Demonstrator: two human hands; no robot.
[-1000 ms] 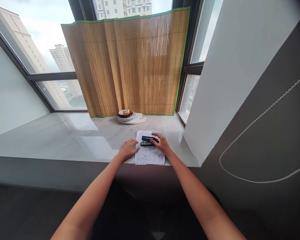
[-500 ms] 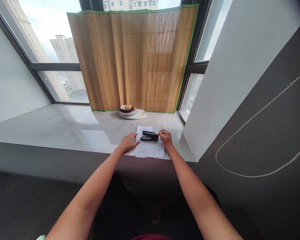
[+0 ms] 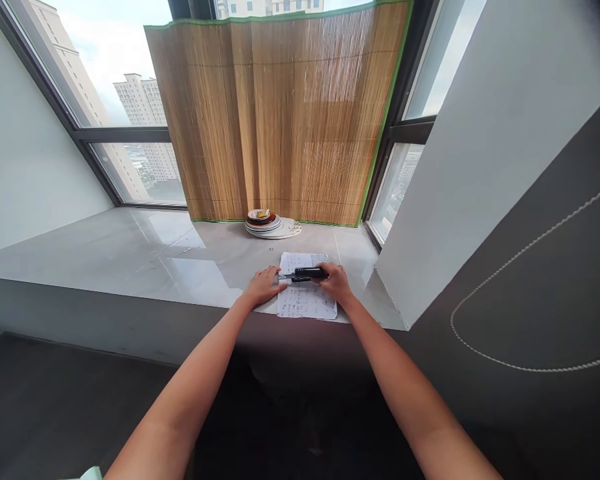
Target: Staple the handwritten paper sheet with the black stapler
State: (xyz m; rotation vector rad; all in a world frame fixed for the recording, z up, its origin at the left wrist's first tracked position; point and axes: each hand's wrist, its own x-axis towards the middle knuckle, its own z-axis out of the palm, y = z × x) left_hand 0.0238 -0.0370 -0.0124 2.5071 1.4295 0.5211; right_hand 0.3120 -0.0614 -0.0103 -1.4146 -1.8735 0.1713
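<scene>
Black stapler (image 3: 311,273) held over paper (image 3: 307,305)

Left edge of paper touched by left hand (image 3: 264,285), thumb and fingers apart. Stapler's right end clasped by right hand (image 3: 336,283); contact with paper unclear. Beyond, stacked plates (image 3: 264,227) are backed by bamboo blind (image 3: 285,120).

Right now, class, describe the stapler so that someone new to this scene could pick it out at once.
From the bamboo blind, drop to the pale sill below. Near its front edge lies a marked sheet of paper. The stapler is the long black thing over that sheet, gripped by the right hand, dark against the white.
</scene>
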